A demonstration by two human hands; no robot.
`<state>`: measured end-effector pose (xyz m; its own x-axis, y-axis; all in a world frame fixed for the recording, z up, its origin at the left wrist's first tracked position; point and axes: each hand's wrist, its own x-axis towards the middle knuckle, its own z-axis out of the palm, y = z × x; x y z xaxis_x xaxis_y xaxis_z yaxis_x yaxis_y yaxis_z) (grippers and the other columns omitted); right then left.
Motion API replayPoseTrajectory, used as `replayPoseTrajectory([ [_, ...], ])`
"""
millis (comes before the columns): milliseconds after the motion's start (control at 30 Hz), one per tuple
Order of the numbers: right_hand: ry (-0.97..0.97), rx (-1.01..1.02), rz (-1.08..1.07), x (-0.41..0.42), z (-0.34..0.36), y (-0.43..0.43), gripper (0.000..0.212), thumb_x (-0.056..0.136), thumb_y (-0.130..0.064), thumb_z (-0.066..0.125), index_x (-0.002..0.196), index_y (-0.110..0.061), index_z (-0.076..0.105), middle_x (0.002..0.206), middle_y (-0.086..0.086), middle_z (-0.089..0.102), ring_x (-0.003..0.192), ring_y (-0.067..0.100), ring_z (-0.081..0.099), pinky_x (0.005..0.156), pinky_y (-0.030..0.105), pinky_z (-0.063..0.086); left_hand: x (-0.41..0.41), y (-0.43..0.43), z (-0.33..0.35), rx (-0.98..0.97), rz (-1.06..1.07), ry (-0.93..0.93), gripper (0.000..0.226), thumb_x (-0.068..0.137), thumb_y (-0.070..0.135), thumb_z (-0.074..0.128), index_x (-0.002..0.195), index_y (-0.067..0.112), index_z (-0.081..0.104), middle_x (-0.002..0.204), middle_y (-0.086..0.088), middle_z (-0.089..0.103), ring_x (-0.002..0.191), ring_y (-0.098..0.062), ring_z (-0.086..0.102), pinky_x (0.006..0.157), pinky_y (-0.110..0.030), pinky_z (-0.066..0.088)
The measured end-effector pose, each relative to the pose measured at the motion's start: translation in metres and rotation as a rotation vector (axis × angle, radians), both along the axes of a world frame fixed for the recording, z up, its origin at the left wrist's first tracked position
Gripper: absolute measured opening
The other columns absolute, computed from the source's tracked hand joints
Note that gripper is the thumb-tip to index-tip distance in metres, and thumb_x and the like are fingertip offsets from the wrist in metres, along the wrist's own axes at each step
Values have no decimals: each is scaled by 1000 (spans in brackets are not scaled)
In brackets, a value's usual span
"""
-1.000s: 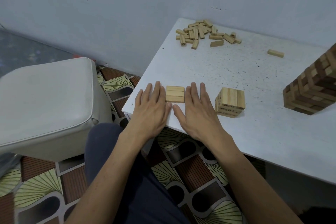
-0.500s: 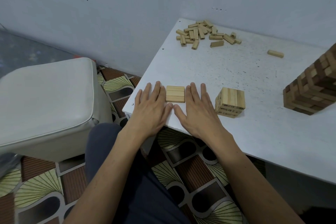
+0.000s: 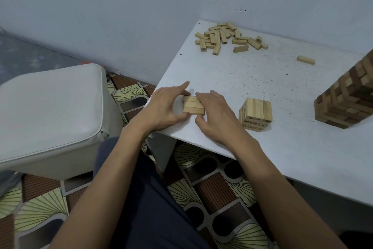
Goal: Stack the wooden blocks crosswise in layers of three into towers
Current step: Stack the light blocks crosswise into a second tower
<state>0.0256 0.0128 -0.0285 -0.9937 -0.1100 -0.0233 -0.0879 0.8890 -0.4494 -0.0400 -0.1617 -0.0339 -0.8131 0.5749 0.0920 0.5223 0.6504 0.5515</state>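
My left hand [image 3: 161, 107] and right hand [image 3: 216, 115] pinch the three-block layer [image 3: 192, 105] at the near left edge of the bench [image 3: 242, 79], probably squaring a base; next needs three blocks from the far pile [image 3: 226, 36], laid crosswise.

A single head-worn wide-angle view looks forward and down, close over the worktop [image 3: 262, 91] at right, floor at lower left.

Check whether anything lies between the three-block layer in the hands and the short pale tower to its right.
Nothing loose does. Only the right hand, gripping the layer with the left hand, lies toward the short tower; the table between is bare.
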Motion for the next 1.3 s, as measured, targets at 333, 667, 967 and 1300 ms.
replayPoseTrajectory([
  [333,69,48,-15,4,12,-2,63,96,-21,50,155,-13,27,147,2,44,137,20,25,98,31,38,1,-3,8,20,-11,3,104,69,61,54,158,22,18,134,10,58,129,-21,43,114,-46,28],
  [667,188,-1,-71,32,59,39,71,95,-24,55,157,-18,20,149,-1,40,138,16,22,100,28,31,15,36,47,160,-73,95,94,76,41,64,157,30,17,132,18,54,121,-4,38,107,-26,25],
  [967,86,-76,-112,55,60,113,78,90,-30,66,156,-23,24,145,-10,46,138,14,27,102,25,26,30,101,39,171,-179,19,94,80,42,68,158,27,17,124,22,47,119,-3,36,102,-19,18],
  [1300,78,-92,-131,60,48,131,76,90,-29,64,156,-25,25,143,-11,47,135,12,28,96,21,23,28,117,33,146,-213,-11,94,77,42,64,157,25,18,123,23,47,116,2,35,103,-21,19],
])
